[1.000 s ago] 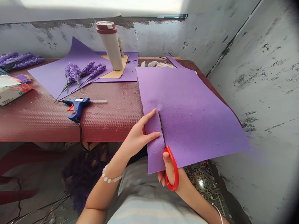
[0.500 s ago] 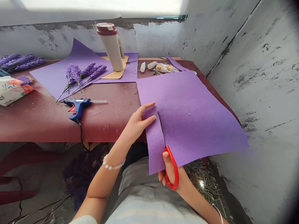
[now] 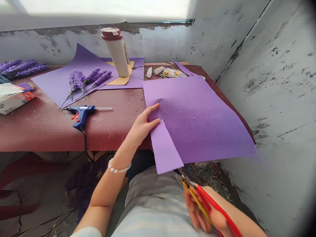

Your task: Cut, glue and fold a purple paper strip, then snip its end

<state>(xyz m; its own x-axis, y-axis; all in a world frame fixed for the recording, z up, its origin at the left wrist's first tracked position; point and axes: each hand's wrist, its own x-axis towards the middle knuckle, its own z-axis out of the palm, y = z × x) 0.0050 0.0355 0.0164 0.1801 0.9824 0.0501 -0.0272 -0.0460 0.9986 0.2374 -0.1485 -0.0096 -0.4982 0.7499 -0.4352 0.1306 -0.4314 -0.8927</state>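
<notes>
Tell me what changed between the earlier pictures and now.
The right hand drew the scissors out of the cut, down and to the right, below the purple sheet's near edge; it still holds them. The left hand slid farther up the sheet. The cut strip now shows lighter. Glue gun, cup and flowers stayed put.

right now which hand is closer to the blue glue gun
Left. The left hand, at the purple sheet, is to the right of the blue glue gun; the right hand, holding scissors, is farther right and lower in the picture.
</notes>
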